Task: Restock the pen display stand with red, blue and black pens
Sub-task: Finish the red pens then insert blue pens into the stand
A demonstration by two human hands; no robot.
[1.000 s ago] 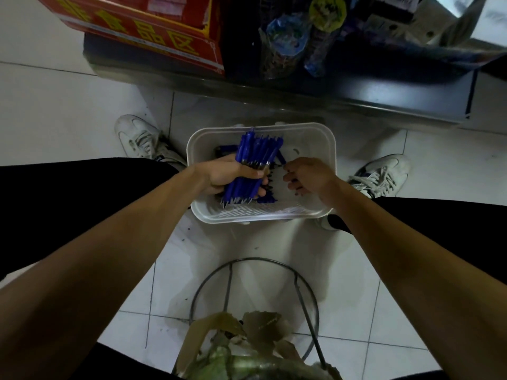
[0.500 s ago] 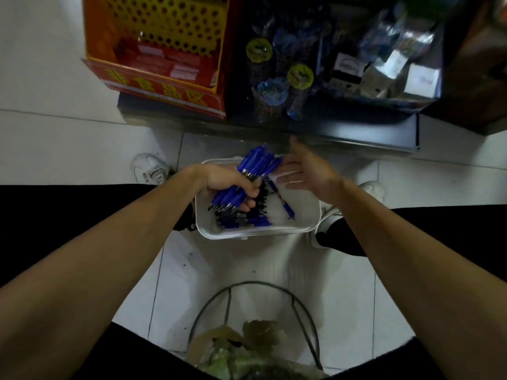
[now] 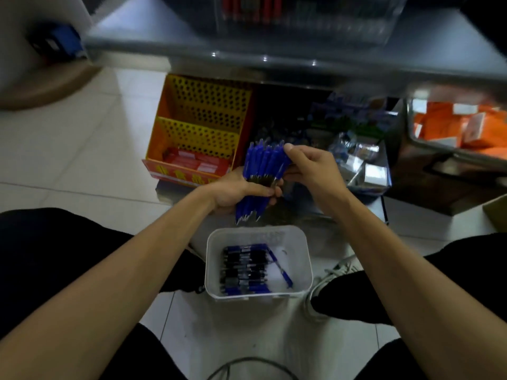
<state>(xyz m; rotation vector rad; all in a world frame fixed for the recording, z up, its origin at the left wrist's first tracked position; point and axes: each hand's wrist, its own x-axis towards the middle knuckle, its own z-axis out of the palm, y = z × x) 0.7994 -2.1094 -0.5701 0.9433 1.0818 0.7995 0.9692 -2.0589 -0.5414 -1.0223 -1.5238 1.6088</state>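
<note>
- Pens first: the bundle of blue pens has come up out of the white tub, where it sat a second ago. It is now held above the tub, tips pointing down, just right of the orange perforated box.
- Left hand keeps its grip round the middle of the bundle, fingers wrapped across the barrels, as in both earlier views.
- Right hand was reaching into the tub a second ago and hung flat beside the bundle half a second ago. It now curls fingers and thumb round the upper ends of the bundle, seemingly squaring them.
- Spare blue pens lie stacked in the tub, with one loose pen slanted beside them.
- View has swung upward: a blurred clear case holding red shapes shows at the top. Whether that is the display stand cannot be told.
- Judgement: gathering seems finished for this handful, and carrying it up to the stand is the likely next step. No pen from this bundle has been placed yet.
</note>
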